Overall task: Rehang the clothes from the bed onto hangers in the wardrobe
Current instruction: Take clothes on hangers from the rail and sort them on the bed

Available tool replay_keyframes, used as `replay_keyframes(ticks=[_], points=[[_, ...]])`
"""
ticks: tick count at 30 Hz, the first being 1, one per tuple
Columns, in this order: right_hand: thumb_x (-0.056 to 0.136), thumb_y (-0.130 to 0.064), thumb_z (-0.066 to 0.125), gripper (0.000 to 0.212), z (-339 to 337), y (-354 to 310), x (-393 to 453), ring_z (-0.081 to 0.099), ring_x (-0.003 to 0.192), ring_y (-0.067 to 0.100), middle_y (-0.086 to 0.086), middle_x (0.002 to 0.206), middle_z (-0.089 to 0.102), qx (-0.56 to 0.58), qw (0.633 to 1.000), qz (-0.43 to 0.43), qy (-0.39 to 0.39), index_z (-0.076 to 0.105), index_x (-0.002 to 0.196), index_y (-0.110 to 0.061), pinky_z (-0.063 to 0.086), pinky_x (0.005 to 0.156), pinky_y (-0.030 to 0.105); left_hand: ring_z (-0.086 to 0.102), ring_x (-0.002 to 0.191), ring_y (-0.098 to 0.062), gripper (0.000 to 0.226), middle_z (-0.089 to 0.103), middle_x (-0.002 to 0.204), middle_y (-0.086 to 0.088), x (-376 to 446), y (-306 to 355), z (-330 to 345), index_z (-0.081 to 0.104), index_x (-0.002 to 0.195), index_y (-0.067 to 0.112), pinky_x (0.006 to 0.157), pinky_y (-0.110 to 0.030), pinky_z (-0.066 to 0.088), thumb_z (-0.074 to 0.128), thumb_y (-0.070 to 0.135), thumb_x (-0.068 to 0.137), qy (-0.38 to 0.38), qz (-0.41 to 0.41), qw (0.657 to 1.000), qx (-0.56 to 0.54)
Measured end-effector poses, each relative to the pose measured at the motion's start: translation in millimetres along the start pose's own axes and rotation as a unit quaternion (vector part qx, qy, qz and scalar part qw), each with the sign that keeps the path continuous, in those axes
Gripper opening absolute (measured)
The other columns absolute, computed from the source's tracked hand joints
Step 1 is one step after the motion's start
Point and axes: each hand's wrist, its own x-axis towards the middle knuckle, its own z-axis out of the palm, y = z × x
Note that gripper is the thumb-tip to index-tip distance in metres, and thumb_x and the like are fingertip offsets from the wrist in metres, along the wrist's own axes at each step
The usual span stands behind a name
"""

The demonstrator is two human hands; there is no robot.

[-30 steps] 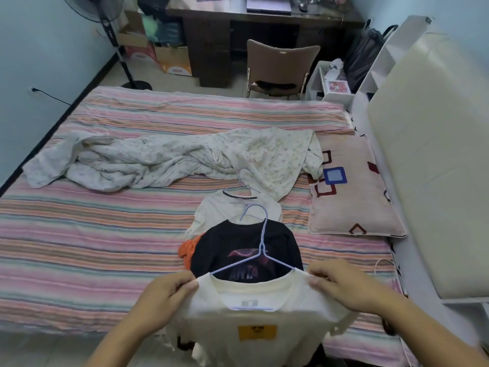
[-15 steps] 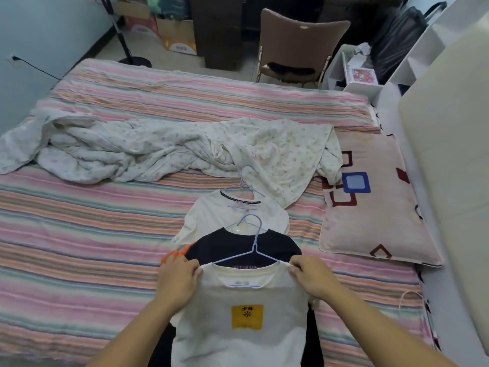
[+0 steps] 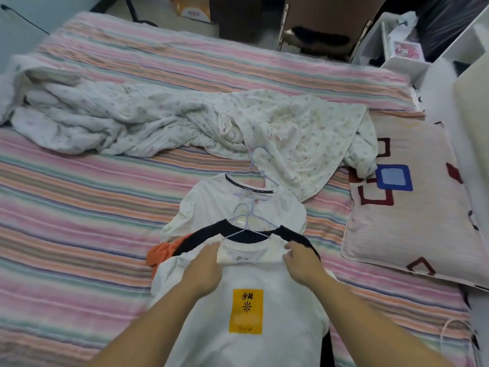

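A white T-shirt with a yellow patch (image 3: 246, 311) lies on top of a pile on the striped bed (image 3: 79, 207), on a pale blue hanger (image 3: 247, 223). My left hand (image 3: 203, 271) grips its left shoulder by the collar. At the right shoulder, my right hand (image 3: 301, 260) pinches the fabric. Under it lie a black shirt (image 3: 293, 235) and an orange garment (image 3: 161, 251). Farther back is another white shirt with a black collar (image 3: 211, 207) on its own hanger (image 3: 258, 165).
A crumpled floral blanket (image 3: 158, 123) stretches across the bed behind the pile. A patterned pillow (image 3: 412, 202) lies at the right, beside a white headboard (image 3: 471, 107). Beyond the bed stand a brown chair (image 3: 325, 19) and a cardboard box (image 3: 193, 9).
The white T-shirt has gone down from the air onto the pile and lies flat. Both hands stayed at its shoulders. The camera has tilted down and closer.
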Motion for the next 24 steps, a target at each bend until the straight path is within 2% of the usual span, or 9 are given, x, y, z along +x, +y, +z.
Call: replay_keyframes(ticks=[3,6,11,13,16,19,22,24], points=[[0.103,-0.026,0.045,0.038,7.9,-3.1,-33.4,0.053,0.126,0.025,0.008,0.139,0.058,0.004,0.999,-0.004,-0.041,0.053,0.138,-0.015,0.041,0.100,0.029,0.029,0.145,-0.017,0.057,0.028,0.160,0.001,-24.2,-2.6,-3.5,0.022,0.154,0.019,0.115,-0.028,0.025,0.045,0.015,0.101,-0.011,-0.011,1.000,-0.020],[0.103,-0.026,0.045,0.035,0.6,-23.1,-72.2,0.055,0.122,0.022,0.005,0.135,0.060,0.019,0.998,-0.029,-0.047,0.055,0.135,-0.016,0.042,0.097,0.028,0.029,0.146,-0.014,0.060,0.026,0.161,0.004,-53.9,-0.6,-21.6,0.018,0.156,0.023,0.116,-0.028,0.026,0.044,0.021,0.102,-0.015,-0.017,0.999,-0.032],[0.100,-0.034,0.047,0.033,-35.5,-90.1,-146.9,0.058,0.113,0.017,-0.001,0.124,0.064,-0.006,0.993,-0.103,-0.062,0.059,0.129,-0.023,0.046,0.093,0.029,0.037,0.141,-0.019,0.055,0.037,0.156,0.002,-123.4,21.1,-81.1,0.028,0.153,0.025,0.111,-0.030,0.032,0.046,0.032,0.101,-0.016,-0.001,1.000,0.006],[0.099,-0.038,0.049,0.033,-53.8,-125.7,-175.8,0.058,0.113,0.017,-0.002,0.124,0.065,-0.032,0.985,-0.151,-0.075,0.061,0.127,-0.024,0.048,0.094,0.031,0.039,0.139,-0.020,0.056,0.039,0.154,0.003,-156.2,29.1,-111.9,0.030,0.151,0.028,0.109,-0.031,0.036,0.049,0.032,0.098,0.014,0.003,1.000,0.027],[0.098,-0.040,0.049,0.030,-77.7,-179.6,-216.5,0.058,0.111,0.021,-0.001,0.121,0.064,-0.084,0.966,-0.235,-0.065,0.060,0.122,-0.023,0.048,0.088,0.034,0.046,0.131,-0.017,0.051,0.048,0.145,0.009,-208.1,39.0,-158.1,0.038,0.143,0.037,0.101,-0.032,0.042,0.050,0.030,0.094,0.059,0.009,0.998,0.031],[0.098,-0.040,0.048,0.032,-93.0,-217.5,-260.1,0.058,0.109,0.027,0.003,0.117,0.064,-0.159,0.939,-0.304,-0.033,0.060,0.119,-0.020,0.046,0.081,0.036,0.055,0.121,-0.020,0.041,0.058,0.134,0.010,-266.0,44.6,-187.5,0.048,0.133,0.041,0.092,-0.033,0.046,0.048,0.035,0.093,0.075,-0.029,0.995,0.058],[0.099,-0.036,0.048,0.028,-98.1,-241.9,-304.6,0.060,0.101,0.030,0.008,0.111,0.065,-0.211,0.903,-0.373,-0.035,0.061,0.112,-0.015,0.044,0.069,0.034,0.055,0.121,-0.023,0.037,0.057,0.134,0.004,-328.7,44.1,-194.8,0.052,0.130,0.028,0.096,-0.035,0.047,0.047,0.041,0.096,0.094,-0.073,0.991,0.060],[0.098,-0.033,0.048,0.028,-95.4,-255.9,-336.9,0.061,0.099,0.031,0.010,0.111,0.066,-0.240,0.878,-0.411,-0.040,0.062,0.112,-0.013,0.045,0.069,0.034,0.053,0.122,-0.023,0.041,0.054,0.137,0.000,-372.9,38.4,-194.1,0.048,0.134,0.023,0.097,-0.036,0.045,0.047,0.043,0.098,0.109,-0.102,0.987,0.063]])
